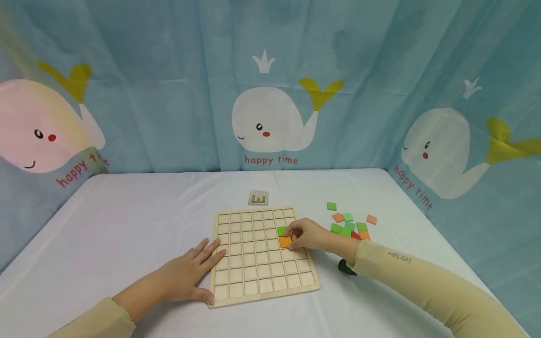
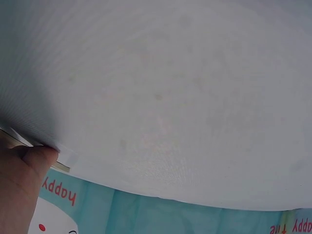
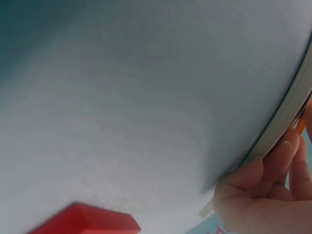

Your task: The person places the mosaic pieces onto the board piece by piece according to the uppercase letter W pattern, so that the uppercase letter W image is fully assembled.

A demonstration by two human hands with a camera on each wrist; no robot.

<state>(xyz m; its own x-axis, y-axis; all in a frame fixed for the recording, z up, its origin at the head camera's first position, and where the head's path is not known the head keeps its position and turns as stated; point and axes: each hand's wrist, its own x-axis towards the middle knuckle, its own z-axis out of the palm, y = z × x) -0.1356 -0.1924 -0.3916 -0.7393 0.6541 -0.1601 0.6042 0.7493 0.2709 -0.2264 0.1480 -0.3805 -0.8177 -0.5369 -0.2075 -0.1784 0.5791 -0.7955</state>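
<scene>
A wooden grid board lies flat on the white table. My left hand rests along its left edge, fingers spread and straight over the rim, thumb at the near corner. At the board's right side my right hand pinches an orange square tile between thumb and finger, low over the cells. Just beyond it a green tile sits in a cell, partly covered by the fingers. In the right wrist view only a sliver of the orange tile shows among the fingers.
Right of the board lie several loose green, orange and red tiles. A small pattern card lies behind the board. Beneath the right forearm is a dark object, partly hidden. A whale-print curtain stands around the table.
</scene>
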